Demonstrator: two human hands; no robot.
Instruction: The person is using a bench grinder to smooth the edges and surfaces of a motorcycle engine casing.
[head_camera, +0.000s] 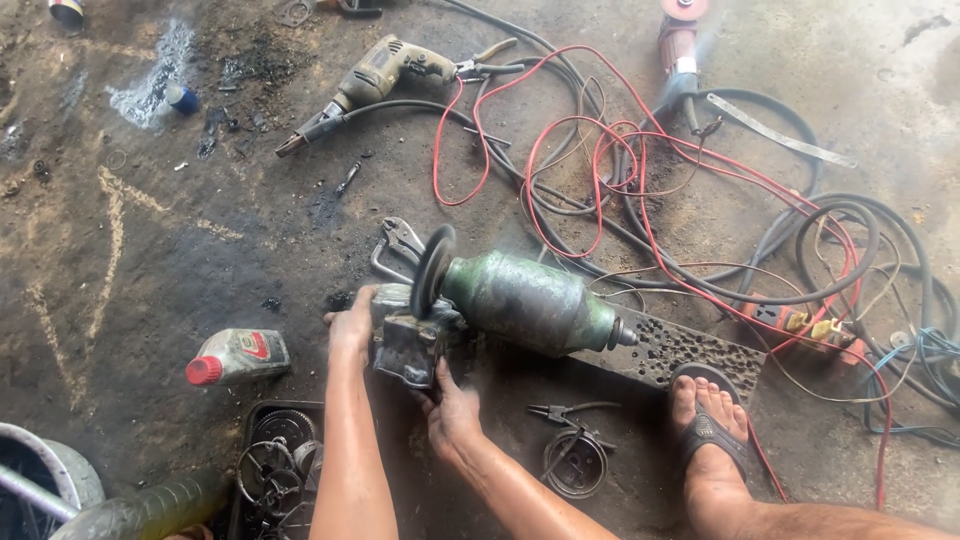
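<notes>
The metal part sits on the floor, pressed to the wheel of a green grinder lying sideways to the right. Left hand and right hand both grip it.

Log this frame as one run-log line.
left hand: grips metal part | right hand: holds part underneath | part against grinder wheel | foot on perforated plate

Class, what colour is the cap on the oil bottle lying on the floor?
Red, on the oil bottle; seen in the head view.
</notes>
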